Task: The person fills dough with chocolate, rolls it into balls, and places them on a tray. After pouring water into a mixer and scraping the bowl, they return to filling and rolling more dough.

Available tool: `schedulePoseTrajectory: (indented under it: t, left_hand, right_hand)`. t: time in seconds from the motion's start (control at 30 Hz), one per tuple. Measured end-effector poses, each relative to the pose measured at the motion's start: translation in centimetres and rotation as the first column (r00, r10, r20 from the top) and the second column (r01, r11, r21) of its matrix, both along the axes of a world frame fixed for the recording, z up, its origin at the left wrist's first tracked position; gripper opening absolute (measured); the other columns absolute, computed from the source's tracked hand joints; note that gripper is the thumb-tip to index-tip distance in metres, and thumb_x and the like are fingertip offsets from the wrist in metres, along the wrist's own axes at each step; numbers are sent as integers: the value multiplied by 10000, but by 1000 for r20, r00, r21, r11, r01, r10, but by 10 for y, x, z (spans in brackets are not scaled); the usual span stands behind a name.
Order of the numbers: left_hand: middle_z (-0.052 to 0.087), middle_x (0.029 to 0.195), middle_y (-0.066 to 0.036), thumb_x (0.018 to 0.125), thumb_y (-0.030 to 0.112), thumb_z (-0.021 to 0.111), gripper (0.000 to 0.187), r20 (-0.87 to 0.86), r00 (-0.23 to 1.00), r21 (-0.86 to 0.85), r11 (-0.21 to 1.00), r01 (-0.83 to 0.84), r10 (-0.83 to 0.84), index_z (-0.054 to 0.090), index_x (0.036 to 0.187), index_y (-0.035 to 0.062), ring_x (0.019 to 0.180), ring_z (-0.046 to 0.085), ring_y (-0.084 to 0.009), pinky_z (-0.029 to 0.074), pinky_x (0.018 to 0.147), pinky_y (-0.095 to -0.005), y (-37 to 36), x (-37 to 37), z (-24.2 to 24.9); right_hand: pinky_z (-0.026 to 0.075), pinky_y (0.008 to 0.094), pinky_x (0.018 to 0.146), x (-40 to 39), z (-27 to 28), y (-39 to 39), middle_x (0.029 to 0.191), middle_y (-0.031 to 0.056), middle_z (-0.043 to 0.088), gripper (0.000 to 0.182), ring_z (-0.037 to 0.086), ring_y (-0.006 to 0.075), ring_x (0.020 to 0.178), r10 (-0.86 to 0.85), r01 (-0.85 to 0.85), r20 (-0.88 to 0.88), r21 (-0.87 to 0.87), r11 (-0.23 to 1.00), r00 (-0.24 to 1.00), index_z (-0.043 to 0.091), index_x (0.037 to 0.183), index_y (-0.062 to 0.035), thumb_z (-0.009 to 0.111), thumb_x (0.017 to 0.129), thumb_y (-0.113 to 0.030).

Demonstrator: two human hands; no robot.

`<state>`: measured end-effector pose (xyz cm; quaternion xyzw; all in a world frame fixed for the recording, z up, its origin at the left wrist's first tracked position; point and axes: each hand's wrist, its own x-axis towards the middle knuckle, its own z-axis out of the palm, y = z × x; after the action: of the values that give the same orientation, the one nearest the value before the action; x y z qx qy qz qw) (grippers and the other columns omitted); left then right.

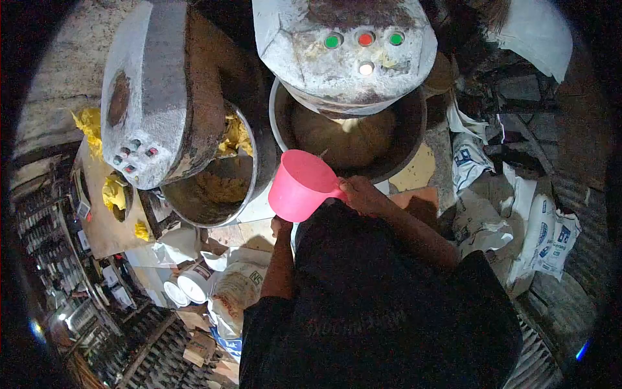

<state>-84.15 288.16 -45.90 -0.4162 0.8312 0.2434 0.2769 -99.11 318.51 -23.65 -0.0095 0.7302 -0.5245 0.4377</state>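
Two hands in view, mine. Right hand [364, 194] wrapped shut around the handle of a pink plastic jug [302, 185]; the handle itself is hidden under my fingers. Jug is smooth, round, tilted, mouth facing away, so I can't see what's inside. It sits at the near rim of the right mixer bowl [408, 139]. Left hand [281, 226] mostly hidden behind the jug and my dark shirt [382, 311]; can't tell if it grips anything. Right bowl is round metal, holding a tan lumpy dough mass [346, 139], partly covered by the grey crusted mixer head [343, 52] with green, red and green buttons. Left mixer bowl [217, 188] holds yellow dough [236, 136], half hidden by its own mixer head [155, 84]. White printed sacks [541, 236] crumpled at right; another sack [236, 292] near left. Edges dark, shelves far left blurred.
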Motion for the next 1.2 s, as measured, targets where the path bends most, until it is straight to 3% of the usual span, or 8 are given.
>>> schedulePoseTrajectory:
  t: [0.23, 0.37, 0.5, 0.67, 0.77, 0.83, 1.0, 1.2]
  left_hand:
    - [668, 1140, -112, 810, 553, 606, 488, -40, 997, 2, 998, -67, 67, 676, 1133, 194, 1090, 613, -317, 404, 884, -623, 2, 4, -2]
    - [659, 1166, -98, 806, 543, 619, 475, -23, 991, 12, 992, 129, -129, 672, 1136, 206, 1106, 608, -298, 413, 878, -613, -29, 40, -86]
    - [657, 1168, -87, 802, 552, 625, 489, -2, 1000, -38, 999, -10, 10, 661, 1151, 212, 1104, 610, -295, 417, 887, -596, -1, 6, -3]
    - [660, 1152, -88, 783, 574, 640, 524, 14, 998, -21, 998, -65, 65, 653, 1158, 208, 1107, 608, -297, 403, 914, -584, -3, 10, -5]
    - [662, 1141, -92, 767, 587, 652, 555, 57, 987, -29, 989, -146, 148, 644, 1170, 205, 1104, 609, -291, 401, 921, -577, 3, 7, 6]
    - [658, 1149, -93, 763, 587, 657, 570, 46, 998, -25, 999, -47, 49, 640, 1167, 185, 1101, 609, -284, 405, 923, -568, -7, 18, -10]
    - [645, 1173, -101, 761, 586, 662, 588, 61, 998, -24, 1000, -13, 15, 638, 1160, 155, 1122, 596, -286, 402, 935, -572, -14, 30, -38]
    - [624, 1207, -107, 744, 607, 673, 654, 187, 981, -26, 998, -50, 54, 612, 1205, 147, 1146, 582, -286, 395, 948, -579, 0, 17, -11]
  right_hand:
    - [446, 324, 412, 0, 19, -5, 517, 46, 495, 543, 542, 149, 440, -31, 6, -213, -113, 994, 977, 564, 738, -19, 325, 1002, -430]
    - [445, 334, 416, -3, 24, -8, 524, 52, 503, 544, 532, 157, 434, -22, 9, -179, -73, 997, 984, 554, 710, -19, 310, 1004, -407]
    - [446, 344, 424, -5, 34, -9, 533, 57, 513, 545, 526, 163, 434, 2, -11, -150, -57, 998, 989, 557, 697, -13, 304, 1005, -385]
    - [443, 341, 426, -1, 15, -11, 530, 53, 509, 531, 522, 160, 436, 17, -16, -47, 24, 1000, 999, 577, 734, -13, 299, 1008, -373]
    - [447, 333, 432, 4, 3, -15, 558, 58, 532, 494, 534, 157, 453, -5, -25, -331, -86, 996, 944, 583, 792, -13, 304, 1007, -359]
    - [454, 332, 440, 0, 17, -12, 594, 66, 556, 479, 546, 156, 470, 74, -84, -222, -32, 996, 972, 590, 842, -9, 303, 1006, -357]
    - [455, 332, 442, 6, 19, -10, 607, 78, 561, 506, 555, 159, 483, 38, -78, -417, -79, 994, 908, 595, 847, -12, 294, 1006, -386]
    - [468, 377, 519, -7, 49, -9, 568, 97, 541, 487, 572, 204, 507, 135, -130, -161, 42, 991, 978, 591, 841, -13, 296, 1005, -364]
